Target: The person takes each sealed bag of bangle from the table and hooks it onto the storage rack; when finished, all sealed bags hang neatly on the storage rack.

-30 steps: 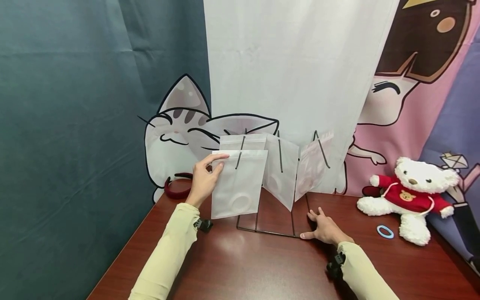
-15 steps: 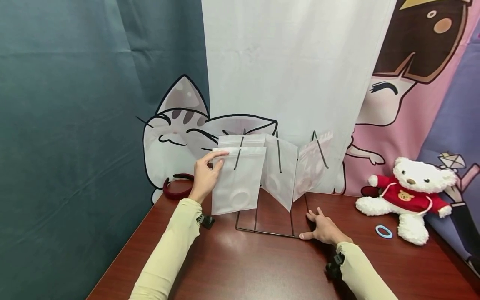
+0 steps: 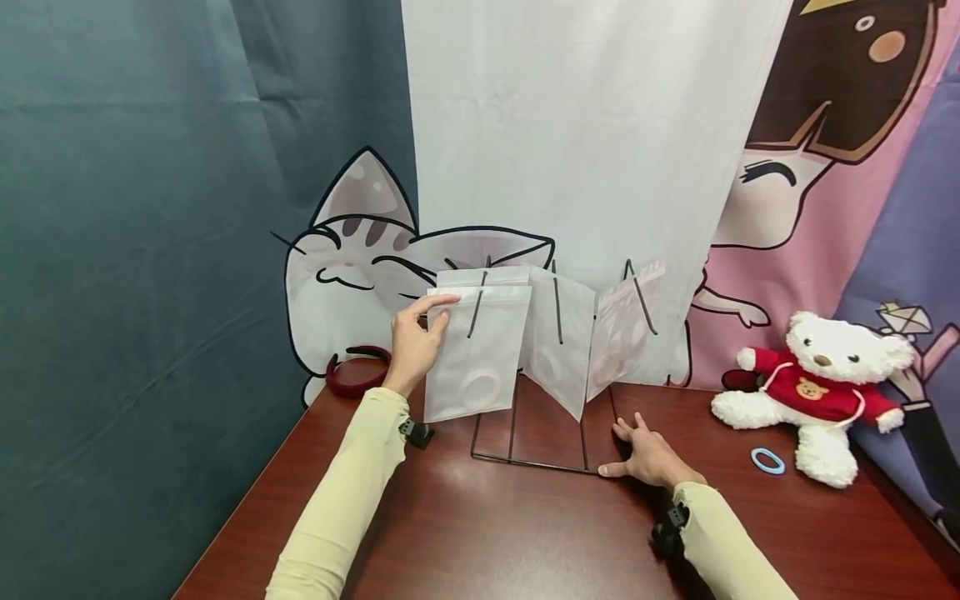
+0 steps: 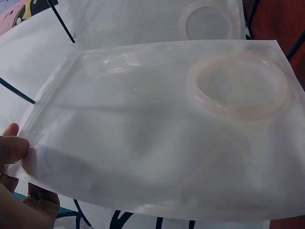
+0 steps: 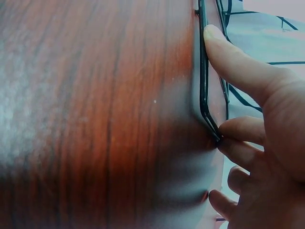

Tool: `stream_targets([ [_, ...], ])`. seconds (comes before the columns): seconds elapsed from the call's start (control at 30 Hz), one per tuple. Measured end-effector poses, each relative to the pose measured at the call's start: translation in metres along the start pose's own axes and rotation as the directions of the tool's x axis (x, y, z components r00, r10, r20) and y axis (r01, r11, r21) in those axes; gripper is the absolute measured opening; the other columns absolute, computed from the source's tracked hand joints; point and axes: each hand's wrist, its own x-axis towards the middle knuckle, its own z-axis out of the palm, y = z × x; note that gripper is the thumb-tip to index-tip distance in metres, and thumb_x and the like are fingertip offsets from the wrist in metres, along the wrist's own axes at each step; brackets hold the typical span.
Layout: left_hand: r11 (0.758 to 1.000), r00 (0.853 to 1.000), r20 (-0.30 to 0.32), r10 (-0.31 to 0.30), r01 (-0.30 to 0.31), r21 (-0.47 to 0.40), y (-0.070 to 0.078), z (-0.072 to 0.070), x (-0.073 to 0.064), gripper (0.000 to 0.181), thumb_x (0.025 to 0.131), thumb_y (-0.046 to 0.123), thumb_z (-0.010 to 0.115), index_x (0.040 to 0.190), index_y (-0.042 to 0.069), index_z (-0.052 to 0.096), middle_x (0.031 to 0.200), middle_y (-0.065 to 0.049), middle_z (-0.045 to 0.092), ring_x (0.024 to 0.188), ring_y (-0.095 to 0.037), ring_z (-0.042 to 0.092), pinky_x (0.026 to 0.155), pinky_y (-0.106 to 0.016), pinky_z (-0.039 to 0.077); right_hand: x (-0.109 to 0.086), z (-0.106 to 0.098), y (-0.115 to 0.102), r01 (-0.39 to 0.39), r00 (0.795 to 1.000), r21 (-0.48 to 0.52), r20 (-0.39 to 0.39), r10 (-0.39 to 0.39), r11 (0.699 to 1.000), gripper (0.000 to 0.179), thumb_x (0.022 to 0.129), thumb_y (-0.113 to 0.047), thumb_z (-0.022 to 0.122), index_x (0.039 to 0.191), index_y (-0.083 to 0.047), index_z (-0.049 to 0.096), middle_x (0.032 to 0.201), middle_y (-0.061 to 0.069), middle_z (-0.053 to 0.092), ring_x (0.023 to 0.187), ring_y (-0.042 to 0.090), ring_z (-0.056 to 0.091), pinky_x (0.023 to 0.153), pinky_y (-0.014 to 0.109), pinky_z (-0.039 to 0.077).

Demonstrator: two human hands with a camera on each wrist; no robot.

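My left hand (image 3: pixel 414 343) pinches the upper left corner of a frosted white zip-lock bag (image 3: pixel 477 354) between thumb and fingers. Through its lower part shows a pale ring-shaped thing (image 4: pixel 243 87), like a bangle. The bag's top edge meets a black prong (image 3: pixel 476 315) of a wire display rack (image 3: pixel 536 465); the prong's tip shows over the bag's front. Just behind, another bag (image 3: pixel 483 276) hangs at the same prong. My right hand (image 3: pixel 651 458) lies at the rack's front right corner, thumb on the front wire and fingers spread along the side.
Two more zip-lock bags, a middle bag (image 3: pixel 558 350) and a right bag (image 3: pixel 626 333), hang from the other prongs. On the brown table (image 3: pixel 480 525) are a dark red headband (image 3: pixel 357 385), a blue ring (image 3: pixel 768 461) and a white teddy bear (image 3: pixel 817 392). Printed curtains stand behind.
The held bag has moved slightly up and back along the prong, closer to the bag behind, with my left hand following. My right hand has stayed at the rack's corner.
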Motion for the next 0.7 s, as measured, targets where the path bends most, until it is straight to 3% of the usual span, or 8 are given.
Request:
stream_targets([
  [0.5, 0.995, 0.999, -0.020, 0.041, -0.039, 0.092, -0.0062, 0.0012, 0.0040, 0.026, 0.099, 0.003, 0.067, 0.117, 0.014, 0.082, 0.113, -0.010, 0.078, 0.045, -0.005, 0.031, 0.050, -0.022, 0.032, -0.0001, 0.0010, -0.0020, -0.002, 1.000, 0.006, 0.001, 0.002, 1.000, 0.104, 0.077, -0.043, 0.093, 0.154, 0.009, 0.045, 0.163, 0.035, 0.032, 0.151, 0.065, 0.017, 0.119, 0.072, 0.029],
  [0.6, 0.993, 0.998, -0.011, 0.063, -0.062, 0.097, -0.0066, 0.0007, 0.0026, 0.026, 0.098, 0.002, 0.068, 0.116, 0.013, 0.082, 0.110, -0.011, 0.077, 0.051, -0.012, 0.037, 0.055, -0.022, 0.034, -0.0003, 0.0005, -0.0017, -0.005, 1.000, 0.007, -0.001, 0.005, 1.000, 0.104, 0.077, -0.043, 0.093, 0.154, 0.009, 0.045, 0.164, 0.035, 0.033, 0.152, 0.065, 0.016, 0.120, 0.072, 0.029],
  [0.7, 0.992, 0.996, -0.007, 0.089, -0.088, 0.095, -0.0077, -0.0025, -0.0017, 0.026, 0.096, 0.001, 0.069, 0.115, 0.013, 0.083, 0.114, -0.010, 0.077, 0.071, -0.019, 0.058, 0.066, -0.023, 0.043, 0.0002, -0.0002, -0.0010, -0.005, 1.000, 0.000, -0.001, 0.005, 1.000, 0.104, 0.078, -0.042, 0.093, 0.155, 0.009, 0.045, 0.164, 0.035, 0.032, 0.151, 0.065, 0.017, 0.119, 0.072, 0.029],
])
